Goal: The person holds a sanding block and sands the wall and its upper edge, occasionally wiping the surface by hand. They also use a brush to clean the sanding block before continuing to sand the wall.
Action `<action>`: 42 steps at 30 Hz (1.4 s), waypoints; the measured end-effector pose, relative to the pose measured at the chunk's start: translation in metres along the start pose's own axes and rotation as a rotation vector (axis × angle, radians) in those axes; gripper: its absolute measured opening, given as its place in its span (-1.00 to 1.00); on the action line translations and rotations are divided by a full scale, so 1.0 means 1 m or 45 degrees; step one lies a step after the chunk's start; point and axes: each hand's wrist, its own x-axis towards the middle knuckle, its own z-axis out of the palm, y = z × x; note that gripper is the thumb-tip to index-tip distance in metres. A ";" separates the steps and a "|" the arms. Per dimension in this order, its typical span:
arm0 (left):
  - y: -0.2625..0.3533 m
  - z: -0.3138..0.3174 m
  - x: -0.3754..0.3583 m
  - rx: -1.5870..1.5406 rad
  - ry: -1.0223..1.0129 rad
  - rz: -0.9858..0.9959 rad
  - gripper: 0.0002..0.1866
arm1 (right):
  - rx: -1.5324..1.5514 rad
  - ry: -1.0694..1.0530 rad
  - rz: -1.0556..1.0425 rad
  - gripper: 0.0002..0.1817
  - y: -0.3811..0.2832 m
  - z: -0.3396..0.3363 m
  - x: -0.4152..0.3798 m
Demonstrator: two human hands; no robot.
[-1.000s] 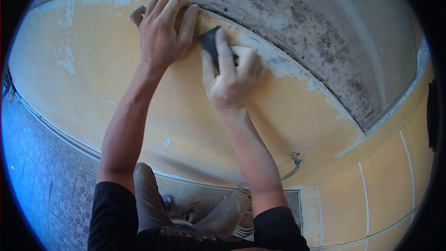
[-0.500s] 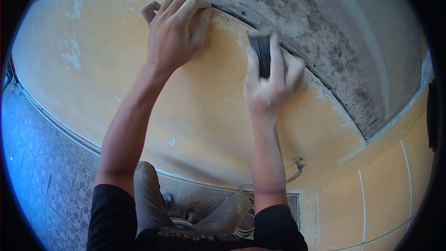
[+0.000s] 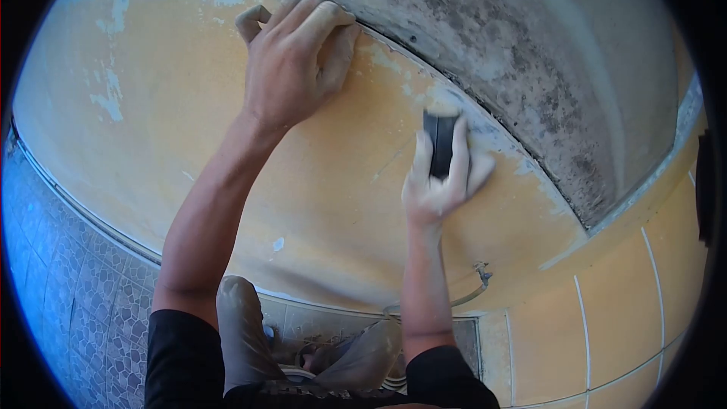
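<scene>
The yellow wall [image 3: 326,189] has pale, worn patches near its upper edge. My left hand [image 3: 299,60] rests with bent fingers over that edge, its fingertips at the grey ledge, and no object shows in it. My right hand [image 3: 445,174], dusty and slightly blurred, grips a dark rectangular block [image 3: 441,144] with a pale end. The block lies against the yellow wall, a little below the edge and beside a whitish scraped patch.
Beyond the edge runs a stained grey ledge [image 3: 485,45]. A tap [image 3: 482,274] with a hose sticks out at the lower right. Patterned floor tiles [image 3: 106,310] lie at the lower left. My bent knees are below the wall.
My right hand has moved down the wall with the block, away from the edge. My left hand stays at the edge, and the view has shifted slightly.
</scene>
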 end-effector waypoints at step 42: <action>-0.004 0.008 -0.006 -0.211 0.052 -0.040 -0.86 | -0.102 0.000 0.222 -0.39 -0.026 -0.002 -0.063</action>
